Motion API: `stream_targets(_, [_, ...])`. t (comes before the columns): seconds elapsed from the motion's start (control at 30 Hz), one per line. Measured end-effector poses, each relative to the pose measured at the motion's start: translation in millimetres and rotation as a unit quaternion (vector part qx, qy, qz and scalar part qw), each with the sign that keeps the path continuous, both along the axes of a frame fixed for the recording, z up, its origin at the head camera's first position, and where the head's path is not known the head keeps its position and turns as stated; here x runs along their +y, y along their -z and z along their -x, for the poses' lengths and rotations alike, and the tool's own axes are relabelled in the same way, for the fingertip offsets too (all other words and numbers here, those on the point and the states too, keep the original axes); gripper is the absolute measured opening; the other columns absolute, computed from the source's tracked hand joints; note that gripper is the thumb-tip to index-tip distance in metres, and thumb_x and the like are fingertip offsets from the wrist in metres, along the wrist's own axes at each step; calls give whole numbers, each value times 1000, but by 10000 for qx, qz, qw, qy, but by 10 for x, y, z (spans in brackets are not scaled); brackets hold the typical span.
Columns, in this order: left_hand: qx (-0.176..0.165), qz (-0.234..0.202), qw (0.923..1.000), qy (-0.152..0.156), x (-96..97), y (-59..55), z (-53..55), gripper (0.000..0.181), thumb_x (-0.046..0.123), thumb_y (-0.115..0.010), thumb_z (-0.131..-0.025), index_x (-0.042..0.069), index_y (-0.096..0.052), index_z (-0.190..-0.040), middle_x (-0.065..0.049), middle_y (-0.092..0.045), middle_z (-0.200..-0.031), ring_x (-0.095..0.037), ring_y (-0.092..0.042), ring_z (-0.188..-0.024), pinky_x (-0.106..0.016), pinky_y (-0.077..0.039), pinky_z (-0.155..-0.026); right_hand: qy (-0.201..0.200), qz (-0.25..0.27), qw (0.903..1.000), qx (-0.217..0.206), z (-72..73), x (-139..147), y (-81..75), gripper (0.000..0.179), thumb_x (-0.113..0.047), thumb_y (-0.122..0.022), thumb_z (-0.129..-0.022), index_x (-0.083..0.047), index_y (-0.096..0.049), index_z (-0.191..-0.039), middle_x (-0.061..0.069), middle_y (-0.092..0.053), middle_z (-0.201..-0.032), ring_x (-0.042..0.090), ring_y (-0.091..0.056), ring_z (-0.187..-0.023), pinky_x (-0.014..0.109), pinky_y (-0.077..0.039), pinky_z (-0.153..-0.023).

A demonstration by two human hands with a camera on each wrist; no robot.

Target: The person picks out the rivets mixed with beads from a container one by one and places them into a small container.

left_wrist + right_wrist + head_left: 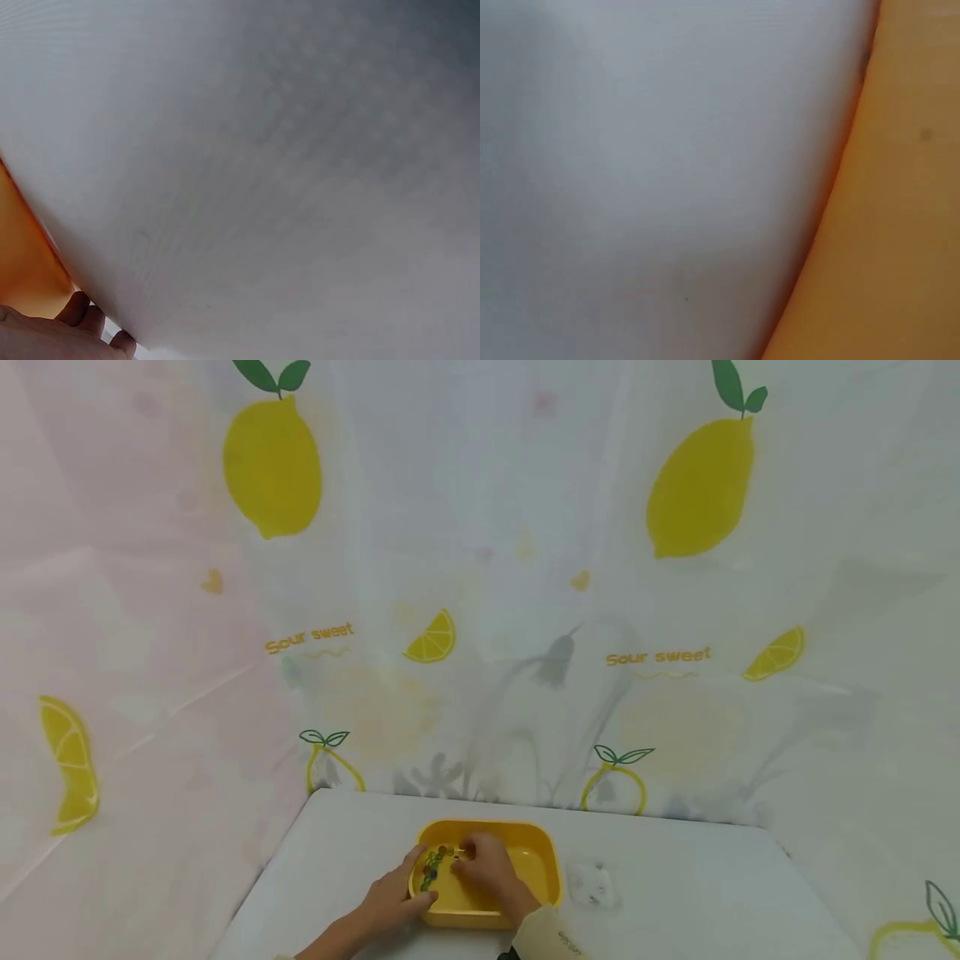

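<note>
A yellow rectangular tray [536, 864] lies on the white table, with a row of small round beads or marbles [432, 867], mostly green, along its left side inside. My left hand [390, 900] rests against the tray's front left corner, thumb at the front rim and fingers along the left wall. Its fingertips [94, 319] show low in the left wrist view. Inside the tray my right hand [487, 864] reaches down beside the beads, finger and thumb bent toward each other. Whether it pinches a bead I cannot tell. The right wrist view shows no hand.
Just right of the tray stands a small clear container [592, 883] with a few dark bits in it. Behind the white table [697, 885] hangs a pale curtain [480, 568] printed with lemons, which also closes off the sides.
</note>
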State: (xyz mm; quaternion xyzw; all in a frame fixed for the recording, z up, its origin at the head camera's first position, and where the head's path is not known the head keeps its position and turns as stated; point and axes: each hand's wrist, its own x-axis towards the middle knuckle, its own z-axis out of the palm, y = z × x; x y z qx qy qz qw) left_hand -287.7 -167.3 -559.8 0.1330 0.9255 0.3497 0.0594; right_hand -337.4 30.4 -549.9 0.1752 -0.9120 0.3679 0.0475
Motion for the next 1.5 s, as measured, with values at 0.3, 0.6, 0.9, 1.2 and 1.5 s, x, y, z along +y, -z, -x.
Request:
stream_targets(0.3, [-23,-63,10000,-7,-32,-16,-30,78,50,-54,-84,18,-19,-145,-21,-48,-133,-34,-53,-111,-53,-42,-84,200,-580,9979,-211,39,-109,26,17,-26,-75,-75,-12,-67,-81,-6,-61,-75,8,-53,-67,27,-44,-61])
stream_targets(0.6, [-27,-133,9999,-95,-40,-44,-39,77,48,-55,-84,16,-20,-145,-23,-50,-130,-31,-55,-104,-52,-42,-81,119,-419,9990,118,30,-112,-14,7,-12,-72,-77,-12,-66,-73,-5,-60,-69,7,-50,-61,24,-42,-57])
stream_targets(0.9, [-93,-187,9997,83,31,81,-101,76,49,-53,-86,11,-21,-144,-22,-50,-130,-34,-54,-106,-54,-42,-81,243,80,9994,-221,-51,-1,116,6,-6,-71,-73,-8,-66,-71,-5,-59,-67,6,-49,-61,23,-42,-55])
stream_targets(1.2, [-113,14,9999,-88,27,-23,-45,79,51,-55,-84,16,-18,-145,-21,-47,-133,-33,-53,-109,-54,-41,-84,361,177,9988,-292,-14,-39,14,8,-3,-73,-73,-7,-66,-71,-1,-59,-68,10,-50,-61,26,-43,-55])
stream_targets(1.5, [-119,55,9999,-71,23,4,-20,80,52,-54,-84,16,-18,-145,-19,-47,-134,-31,-52,-111,-53,-41,-86,370,381,9970,-565,-11,-18,8,6,-3,-72,-74,-6,-67,-75,0,-61,-72,12,-51,-63,29,-44,-56])
